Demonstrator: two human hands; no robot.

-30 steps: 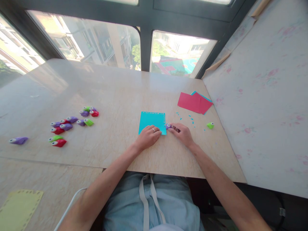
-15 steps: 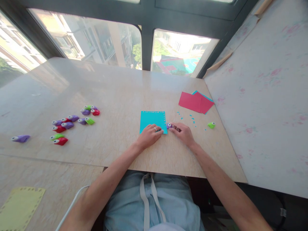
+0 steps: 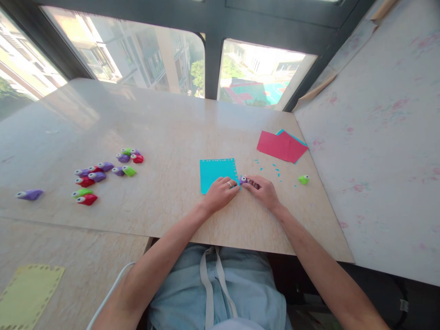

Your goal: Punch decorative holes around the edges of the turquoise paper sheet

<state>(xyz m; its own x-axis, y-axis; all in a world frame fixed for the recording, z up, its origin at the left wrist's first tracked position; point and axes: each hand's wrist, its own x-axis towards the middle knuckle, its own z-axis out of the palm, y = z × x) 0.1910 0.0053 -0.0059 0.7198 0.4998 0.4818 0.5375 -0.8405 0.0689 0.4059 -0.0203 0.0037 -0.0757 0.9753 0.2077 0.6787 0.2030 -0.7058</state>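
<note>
A square sheet of blue paper (image 3: pixel 216 170) lies on the table, with small punched holes along its far edge and down its right edge. My left hand (image 3: pixel 221 193) rests on its lower right part, fingers closed at the right edge; the paper's near corner is hidden beneath it. In my right hand (image 3: pixel 265 190) is a small purple craft hole punch (image 3: pixel 243 180) with a white round top. The punch sits against the right edge of the blue paper, close to my left fingertips. Whether the paper is inside its slot is too small to tell.
Tiny blue paper bits (image 3: pixel 276 168) lie to the right, near a green punch (image 3: pixel 304 179). Red paper sheets (image 3: pixel 275 144) lie behind them. Several coloured punches (image 3: pixel 97 176) stand at left. A yellow sheet with punched edges (image 3: pixel 32 293) is at lower left. A wall (image 3: pixel 385 151) bounds the right side.
The blue paper has turned slightly, and my left hand has shifted right to its edge. My right hand stays almost in place with the purple punch.
</note>
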